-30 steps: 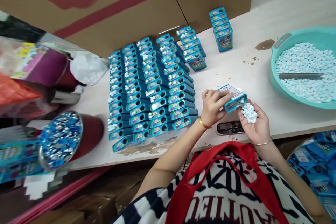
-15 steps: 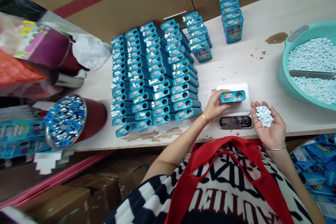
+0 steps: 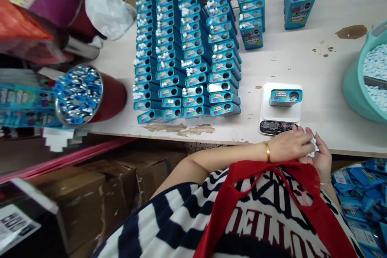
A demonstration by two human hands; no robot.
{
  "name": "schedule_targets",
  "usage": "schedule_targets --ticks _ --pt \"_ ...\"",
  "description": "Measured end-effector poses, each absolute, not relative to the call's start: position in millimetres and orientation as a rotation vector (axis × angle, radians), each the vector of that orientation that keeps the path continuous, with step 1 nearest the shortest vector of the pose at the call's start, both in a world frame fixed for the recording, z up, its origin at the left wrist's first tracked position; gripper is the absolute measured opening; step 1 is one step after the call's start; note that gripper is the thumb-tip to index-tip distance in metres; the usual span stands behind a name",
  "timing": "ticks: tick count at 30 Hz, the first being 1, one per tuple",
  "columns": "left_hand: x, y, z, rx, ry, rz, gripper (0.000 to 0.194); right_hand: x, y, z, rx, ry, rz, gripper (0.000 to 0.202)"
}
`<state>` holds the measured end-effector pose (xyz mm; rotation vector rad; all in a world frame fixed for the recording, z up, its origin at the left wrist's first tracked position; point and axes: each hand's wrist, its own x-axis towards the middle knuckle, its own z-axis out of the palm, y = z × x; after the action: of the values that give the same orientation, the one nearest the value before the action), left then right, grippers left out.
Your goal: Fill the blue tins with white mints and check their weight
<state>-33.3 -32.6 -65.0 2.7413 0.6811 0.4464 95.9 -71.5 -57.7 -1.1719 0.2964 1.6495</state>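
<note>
Where left hand (image 3: 288,145) overlaps, right hand (image 3: 322,158) cupping half-hidden candies (image 3: 313,148), left grip unclear

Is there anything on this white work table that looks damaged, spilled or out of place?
Yes: the white tabletop looks worn into brown patches near its front edge, and small white pellets lie on top of many upright blue boxes, as if spilled.

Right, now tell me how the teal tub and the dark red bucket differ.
The teal tub holds loose pale pieces; the dark red bucket holds shiny blue-and-silver pieces. A metal bar lies in the tub; none shows in the bucket. The tub runs out of view, while the bucket's rim shows whole. Both are open-topped.
</note>
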Motion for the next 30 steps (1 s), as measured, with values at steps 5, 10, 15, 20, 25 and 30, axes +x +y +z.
schedule_targets --ticks 5,10,15,20,25,30 --pt "-25.0 -40.4 -64.9 2.8 0.513 0.589 0.031 105.3 -89.9 -66.2 -1.182 0.213 1.611 0.019" --pt "-28.2 -43.8 -65.3 2.781 0.555 0.617 0.031 104.9 -91.7 -66.8 -1.168 0.233 1.61 0.02" --pt "-30.4 -42.8 -69.2 2.737 0.646 0.581 0.025 100.2 -85.2 -60.4 -1.229 0.383 1.606 0.022" --pt "-47.5 -25.2 -49.0 2.642 0.704 0.836 0.024 94.3 -77.1 -58.4 -1.114 0.457 1.584 0.016" --pt "-70.0 17.0 -18.8 2.465 1.151 1.143 0.021 92.4 -68.6 -55.0 -1.063 0.41 1.569 0.017" --pt "-90.6 42.3 -19.8 2.375 1.283 1.135 0.026 98.0 -64.3 -49.8 -1.077 0.453 1.506 0.019"
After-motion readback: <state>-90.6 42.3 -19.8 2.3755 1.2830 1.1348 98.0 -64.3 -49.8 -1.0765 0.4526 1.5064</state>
